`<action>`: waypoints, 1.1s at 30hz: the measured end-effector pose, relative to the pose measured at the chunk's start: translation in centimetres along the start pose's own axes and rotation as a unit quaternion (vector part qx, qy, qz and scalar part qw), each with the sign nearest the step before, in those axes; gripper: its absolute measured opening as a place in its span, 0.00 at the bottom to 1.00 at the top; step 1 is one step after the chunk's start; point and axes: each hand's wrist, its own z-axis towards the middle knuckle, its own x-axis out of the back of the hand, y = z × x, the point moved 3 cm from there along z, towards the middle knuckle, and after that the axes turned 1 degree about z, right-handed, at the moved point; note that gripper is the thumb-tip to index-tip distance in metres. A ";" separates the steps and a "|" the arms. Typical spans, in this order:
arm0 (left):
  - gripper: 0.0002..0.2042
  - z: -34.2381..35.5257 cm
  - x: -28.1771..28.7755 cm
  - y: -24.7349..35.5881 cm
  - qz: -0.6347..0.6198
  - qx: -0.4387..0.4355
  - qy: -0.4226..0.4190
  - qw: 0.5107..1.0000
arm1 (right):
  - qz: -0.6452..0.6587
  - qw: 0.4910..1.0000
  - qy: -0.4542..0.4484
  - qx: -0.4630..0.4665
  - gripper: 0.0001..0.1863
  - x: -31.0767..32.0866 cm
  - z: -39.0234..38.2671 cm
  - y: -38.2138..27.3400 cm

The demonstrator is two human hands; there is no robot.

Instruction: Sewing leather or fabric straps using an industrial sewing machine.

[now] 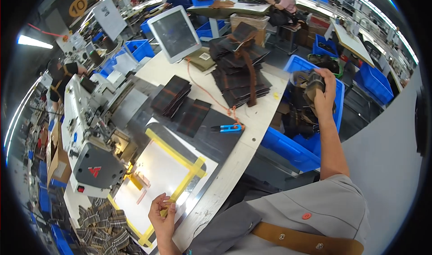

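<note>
My right hand (326, 90) is closed around a folded bundle of plaid fabric (313, 87), held over a blue bin (292, 148). Dark and brown fabric pieces lie in that bin, partly hidden by my hand and arm. My left hand (162, 214) hovers over or rests on the near edge of a white sheet (168, 162) bordered with yellow tape. Its fingers are loosely bent, the thumb stands apart, and I see nothing in it. The lit head of a sewing machine (100, 165) stands over the sheet's left side.
Stacked dark plaid panels (171, 95) lie behind the sheet, beside blue-handled thread snips (228, 128). A taller fabric pile (236, 70) and a tablet screen (174, 33) stand farther back. Loose plaid pieces (105, 225) heap at the lower left. Other people work in the distance.
</note>
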 end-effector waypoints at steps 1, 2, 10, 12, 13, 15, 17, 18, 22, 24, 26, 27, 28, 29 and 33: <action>0.19 -0.3 0.5 -0.1 0.002 0.003 0.004 1.000 | 0.005 1.000 -0.003 -0.001 0.25 0.2 -2.0 2.1; 0.18 -0.3 0.8 -0.3 0.008 -0.010 0.010 1.000 | -0.066 0.996 -0.028 -0.045 0.24 0.1 -3.9 4.4; 0.15 -1.7 3.6 -1.5 0.054 -0.023 0.049 0.997 | -0.125 0.987 -0.081 -0.067 0.16 -1.8 -5.3 1.1; 0.15 -1.7 3.4 -1.5 0.046 -0.008 0.043 0.998 | -0.134 0.987 -0.069 -0.055 0.15 -1.4 -3.6 0.6; 0.15 -1.5 3.1 -1.5 0.045 -0.008 0.035 0.998 | -0.138 0.989 -0.040 -0.034 0.14 -0.6 -2.6 1.5; 0.14 -0.9 2.3 -1.5 0.034 0.007 0.018 0.999 | -0.121 0.993 -0.006 -0.015 0.11 -0.1 -0.6 4.2; 0.14 -0.9 2.2 -2.1 0.018 -0.003 0.010 1.000 | -0.082 0.996 -0.021 -0.022 0.07 -1.0 2.7 9.7; 0.14 -1.2 2.8 -2.4 0.003 -0.010 0.027 1.000 | -0.050 0.995 -0.040 -0.073 0.10 -1.8 4.5 11.5; 0.15 -1.1 3.6 -3.1 0.042 -0.013 0.020 0.999 | -0.006 0.985 0.058 -0.160 0.17 -1.8 11.6 13.8; 0.16 -0.9 3.3 -3.2 0.050 0.003 0.009 0.999 | -0.021 0.973 0.066 -0.220 0.15 -0.5 13.3 12.4; 0.16 -0.6 2.5 -3.2 0.052 0.014 -0.003 0.999 | -0.108 0.974 0.184 -0.082 0.18 2.0 13.8 11.9; 0.16 -0.5 2.2 -3.1 0.049 0.015 -0.002 0.999 | -0.147 0.960 0.238 -0.010 0.19 2.6 13.7 11.5; 0.16 -0.6 2.2 -3.1 0.047 0.018 0.003 0.999 | -0.147 0.961 0.236 -0.011 0.19 2.4 12.1 12.6; 0.16 -0.3 1.7 -3.1 0.043 0.017 -0.003 0.999 | -0.239 0.950 0.195 -0.050 0.19 2.8 9.7 15.3; 0.16 -0.6 2.0 -2.8 0.054 0.020 -0.005 0.998 | -0.386 0.880 -0.061 -0.271 0.24 -0.3 -1.5 17.1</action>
